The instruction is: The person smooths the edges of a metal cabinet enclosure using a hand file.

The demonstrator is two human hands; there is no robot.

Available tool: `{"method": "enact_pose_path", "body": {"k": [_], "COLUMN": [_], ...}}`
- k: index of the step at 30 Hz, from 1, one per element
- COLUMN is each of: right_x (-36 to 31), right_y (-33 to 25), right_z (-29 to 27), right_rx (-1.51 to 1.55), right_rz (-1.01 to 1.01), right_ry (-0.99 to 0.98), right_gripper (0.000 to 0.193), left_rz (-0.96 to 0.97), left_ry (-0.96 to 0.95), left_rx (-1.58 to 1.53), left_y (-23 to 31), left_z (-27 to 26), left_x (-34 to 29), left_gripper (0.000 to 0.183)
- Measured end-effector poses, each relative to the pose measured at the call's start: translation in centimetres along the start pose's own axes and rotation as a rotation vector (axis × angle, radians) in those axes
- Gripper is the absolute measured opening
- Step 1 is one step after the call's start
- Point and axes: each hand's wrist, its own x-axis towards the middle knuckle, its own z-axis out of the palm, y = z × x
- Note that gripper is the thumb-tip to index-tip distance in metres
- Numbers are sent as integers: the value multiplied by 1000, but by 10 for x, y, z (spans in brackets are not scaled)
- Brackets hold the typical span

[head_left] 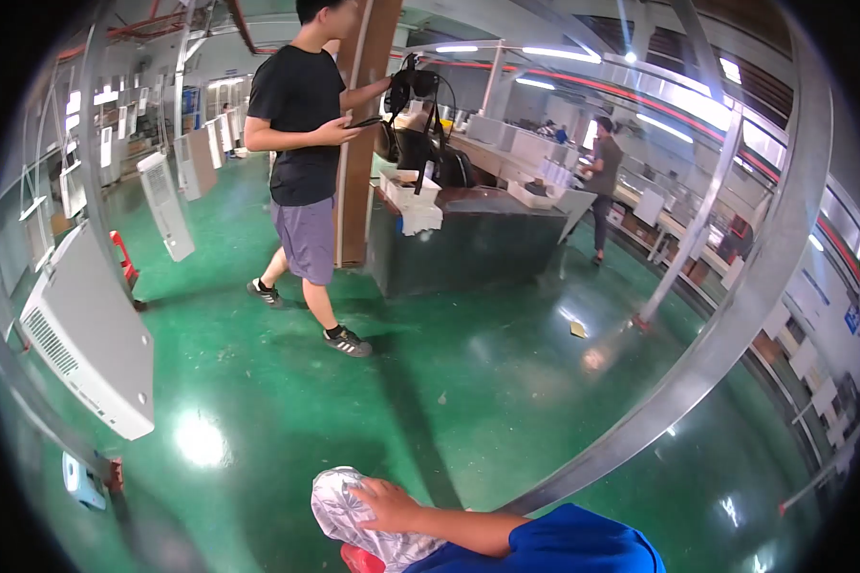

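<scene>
My right hand (388, 506) lies on my bent knee (339, 516), over the grey-and-white patterned cloth of my trousers. Its fingers are stretched out, and nothing is in it. The forearm comes in from the right out of a blue sleeve (573, 546). Just below the knee shows a red rounded thing (361, 559), cut off by the lower edge. My left hand is outside the picture.
A person in a black T-shirt (296, 115) stands ahead beside a dark counter (468, 253), touching black strapped gear (413, 86). White metal casings (91, 334) hang at left. A metal post (678, 372) slants close on my right. Another person (602, 177) stands near the far benches.
</scene>
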Motion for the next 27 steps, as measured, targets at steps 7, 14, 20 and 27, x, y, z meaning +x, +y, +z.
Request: {"method": "enact_pose_path", "body": {"k": [7, 14, 20, 27], "right_x": [-8, 3, 27, 8], "right_y": [11, 49, 14, 65], "right_z": [-2, 11, 16, -5], "right_rx": [-128, -57, 15, 49], "right_rz": [55, -3, -165, -243], "right_ry": [-141, -166, -218, 39], "right_gripper": [89, 88, 86, 68], "left_rz": [-275, -467, -703, -792], "left_ry": [-142, -20, -19, -425], "left_rx": [-178, -79, 20, -352], "left_y": [-38, 1, 22, 87], "left_z": [26, -71, -139, -122], "left_x": [27, 28, 3, 21], "left_gripper": [67, 84, 76, 94]}}
